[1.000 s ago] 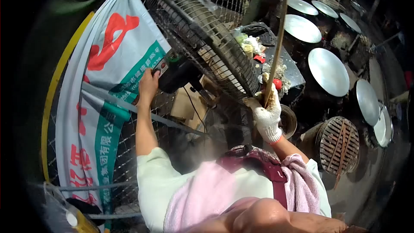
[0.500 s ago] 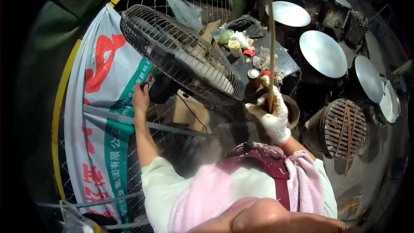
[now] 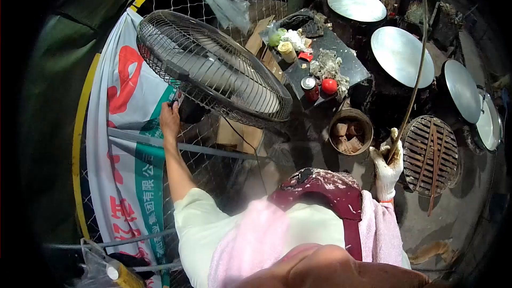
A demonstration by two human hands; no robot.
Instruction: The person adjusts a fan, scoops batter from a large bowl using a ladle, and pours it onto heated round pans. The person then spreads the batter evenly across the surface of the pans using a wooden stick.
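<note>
Fan point(image 3: 229, 74): dark round wire cage, tilted, upper left to centre. Stick point(image 3: 408, 112): long, thin, brown, slightly bowed, right side of frame. Left arm stretched up-left, bare left hand point(image 3: 170, 120) at back of fan, can't tell if gripping. White-gloved right hand point(image 3: 388, 169), right of centre, clasps stick's lower end.

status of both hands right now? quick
Left hand: bare, fingers at the control box behind the fan; whether its grip is closed cannot be told.
Right hand: gloved, closed around a long thin stick.
</note>
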